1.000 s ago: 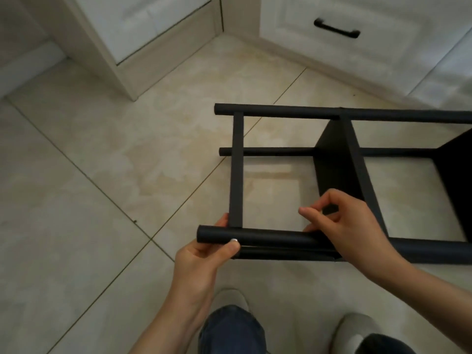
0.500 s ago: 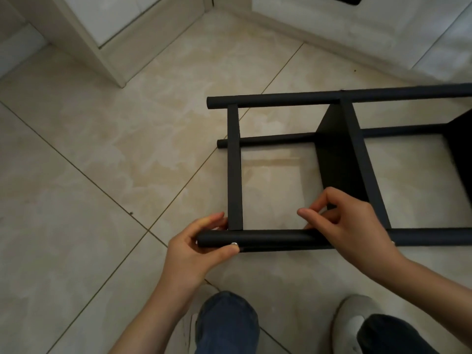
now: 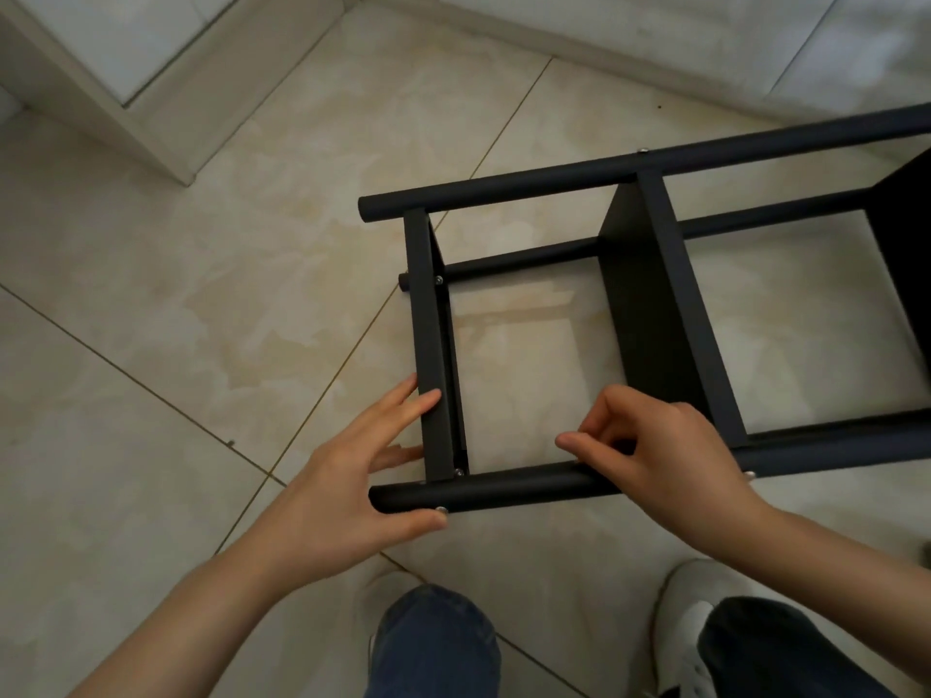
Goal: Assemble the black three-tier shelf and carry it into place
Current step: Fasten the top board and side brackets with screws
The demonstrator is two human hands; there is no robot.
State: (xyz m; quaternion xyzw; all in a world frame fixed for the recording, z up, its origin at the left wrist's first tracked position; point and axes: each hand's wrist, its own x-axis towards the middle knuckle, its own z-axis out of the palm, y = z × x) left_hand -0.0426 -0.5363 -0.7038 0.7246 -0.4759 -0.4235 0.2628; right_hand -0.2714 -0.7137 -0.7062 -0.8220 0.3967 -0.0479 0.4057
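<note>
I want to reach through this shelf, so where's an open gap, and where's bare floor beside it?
Bare floor lies left of the shelf, between its end panel and the white cabinet. A hand should fit through the bay between end and middle panel. Crowded: the near post, touched by the left hand, gripped by the right hand, shoes below.

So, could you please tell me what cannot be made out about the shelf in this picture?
1. Head view: the shelf is cut off at its right end by the frame's right edge.
2. Head view: the right hand covers part of the near pole; whether its curled fingers pinch anything is hidden.
</note>
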